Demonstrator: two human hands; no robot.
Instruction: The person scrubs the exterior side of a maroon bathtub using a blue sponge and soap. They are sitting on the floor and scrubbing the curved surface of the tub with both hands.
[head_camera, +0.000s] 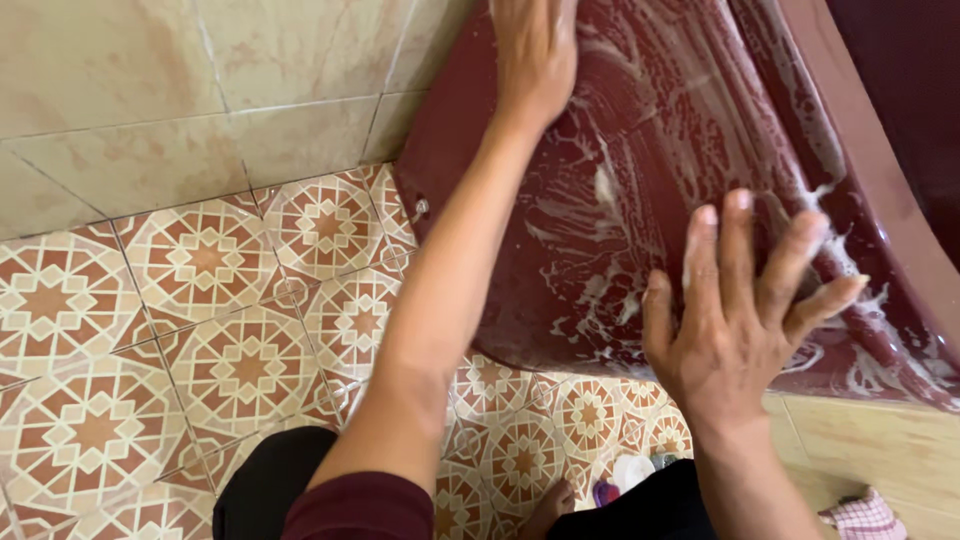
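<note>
Where patterned floor tiles (200, 330) meet the pale wall tiles (150, 90), leaning at a tilt: a large dark-red plastic tub (640, 200), streaked all over with white soap foam (600, 190). Long axis running from lower right up toward the top middle of the view, rim (880, 170) along the right side, lower edge down on the floor and a pale ledge (880, 450). Directly ahead of both hands and slightly right of the body.

Left hand (532, 55) stretched far out at arm's length, pressed flat against the tub's upper wall near the top edge of the frame; fingertips cut off by the frame, so impossible to tell whether anything lies under the palm. Right hand (735, 310) much nearer the body, fingers spread and open, flat against the lower soapy wall, clamped on nothing. Hands well apart along the tub's length.

Lower down, dark trousers (270, 480), a maroon sleeve (360, 505), and a checked pink cloth (865, 518) at the bottom right corner.
</note>
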